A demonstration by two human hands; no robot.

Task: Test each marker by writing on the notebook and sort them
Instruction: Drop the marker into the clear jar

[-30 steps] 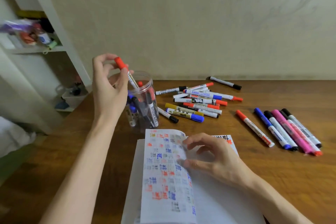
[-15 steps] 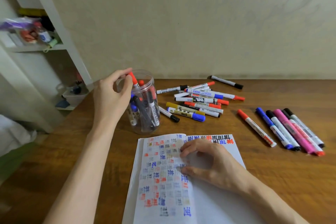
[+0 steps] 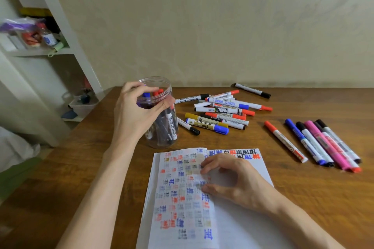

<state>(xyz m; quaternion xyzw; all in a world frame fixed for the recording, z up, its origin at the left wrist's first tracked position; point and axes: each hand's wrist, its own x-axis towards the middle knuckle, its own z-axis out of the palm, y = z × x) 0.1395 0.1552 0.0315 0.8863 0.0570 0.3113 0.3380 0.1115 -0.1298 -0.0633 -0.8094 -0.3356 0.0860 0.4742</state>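
Head view: our left hand (image 3: pixel 137 111) sits at the mouth of the clear jar (image 3: pixel 162 137), fingers curled at the blue-capped marker (image 3: pixel 146 95) standing upright inside; whether they pinch it, we cannot tell. Right hand (image 3: pixel 232 180) presses the notebook (image 3: pixel 182 198) page flat, fingers bent, holding no marker. Jar markers stand vertical, nearest our left hand; untested pile (image 3: pixel 220 111) lies right of the jar.

Bare hands (image 3: pixel 137 111), forearms; no sleeves, jewelry.

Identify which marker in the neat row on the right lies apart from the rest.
The red-capped white marker at the row's left end; a bare gap separates it, the others touch.
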